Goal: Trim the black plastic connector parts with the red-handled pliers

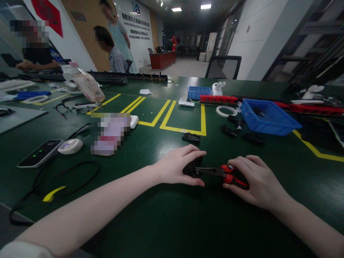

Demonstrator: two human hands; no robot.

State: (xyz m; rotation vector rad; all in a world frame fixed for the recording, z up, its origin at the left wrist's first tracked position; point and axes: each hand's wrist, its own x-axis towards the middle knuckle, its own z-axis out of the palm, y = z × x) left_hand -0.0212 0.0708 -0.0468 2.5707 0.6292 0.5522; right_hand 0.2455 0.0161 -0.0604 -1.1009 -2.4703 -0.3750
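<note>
My left hand is closed around a small black part, mostly hidden by the fingers. Its exact kind does not show. In my right hand is a pair of needle-nose pliers with red and black handles. The pliers point left, and their tips meet the right side of the black part. Both hands are just above the green table. Beyond the left hand lies a black part. More small black parts lie beyond the right hand.
A blue bin holds dark parts at the right, beside a white ring. A smaller blue bin is farther back. Phone, cable and bottle occupy the left. People are at the far side.
</note>
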